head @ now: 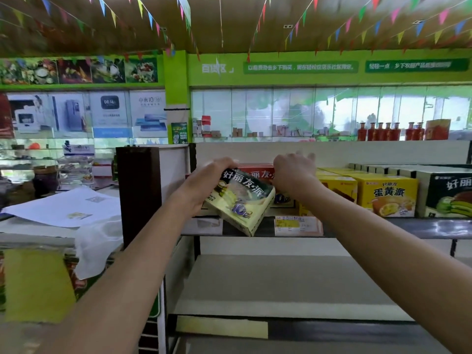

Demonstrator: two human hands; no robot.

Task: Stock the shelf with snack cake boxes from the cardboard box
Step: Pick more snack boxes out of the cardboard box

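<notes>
The tilted box (240, 200) in the left hand (204, 185) reads 好丽友·派 in white on its dark band. A yellow box (390, 195) on the top shelf (434, 227) reads 好丽友 蛋黄派. The dark box (449, 195) at the shelf's right end shows 好丽. A wall poster (149, 113) reads 小米10.

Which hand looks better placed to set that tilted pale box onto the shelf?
The left hand: it already grips the tilted pale box just in front of the shelf. The right hand rests on the red boxes there, holding nothing.
</notes>
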